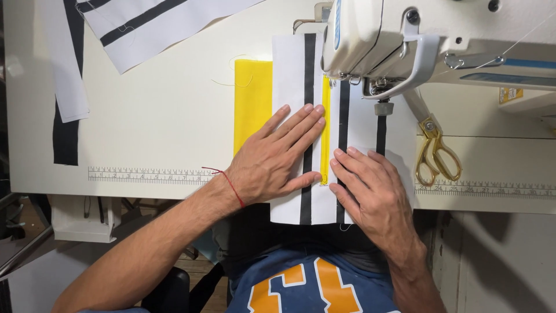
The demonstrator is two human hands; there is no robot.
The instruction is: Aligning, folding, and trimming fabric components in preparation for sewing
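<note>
- Pressing flat on the striped fabric [289,52], the left hand [272,162] is lying open, fingers spread and pointing toward the sewing machine [434,35].
- Resting open on the same fabric, the right hand [370,185] is sitting just right of the zipper [325,133], its fingertips [339,165] touching a black stripe.
- Running between the two hands, the yellow zipper is lying along the middle of the white-and-black fabric, its far end reaching under the machine's foot.
- Hanging over the table's [174,116] near edge, the fabric's lower end is dropping toward the person's lap.
- Peeking out on the left from beneath the fabric, a yellow cloth [252,98] is lying flat.
- Lying to the right of the fabric, gold scissors [434,156] are sitting near the printed ruler [145,175] strip along the table edge.
- Sitting at the table's far left, more striped pieces [139,23] are lying well apart from the hands.
</note>
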